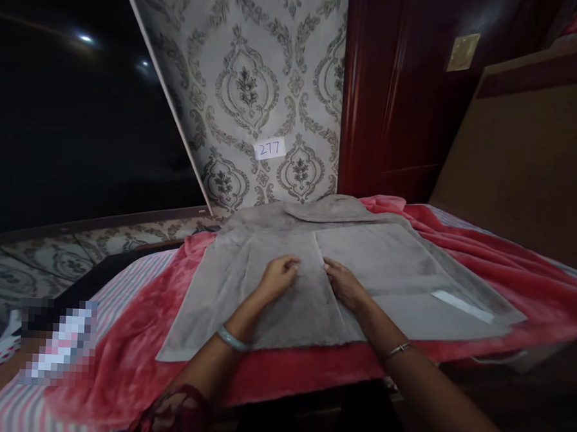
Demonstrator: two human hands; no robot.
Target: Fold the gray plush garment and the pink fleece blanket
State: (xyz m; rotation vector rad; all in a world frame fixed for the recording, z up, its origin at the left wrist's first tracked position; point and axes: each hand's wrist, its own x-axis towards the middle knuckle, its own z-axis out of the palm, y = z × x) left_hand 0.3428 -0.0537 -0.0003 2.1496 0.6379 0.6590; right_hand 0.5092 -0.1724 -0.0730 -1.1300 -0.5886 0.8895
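Hands flat, ungripping, on grey coat (314, 275) spread over red blanket (131, 356): left hand (278, 277) and right hand (343, 283) either side of front seam, smoothing stage; next likely calls for pinching an edge.

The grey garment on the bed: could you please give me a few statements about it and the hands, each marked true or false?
1. The grey garment lies spread flat on a red blanket. True.
2. Both hands rest on the garment near its front opening. True: left hand, right hand.
3. The left hand holds the garment up in the air. False: it lies flat.
4. A paper label on the wall reads 277. True.
5. The wrists are bare. False: each wears a bangle.
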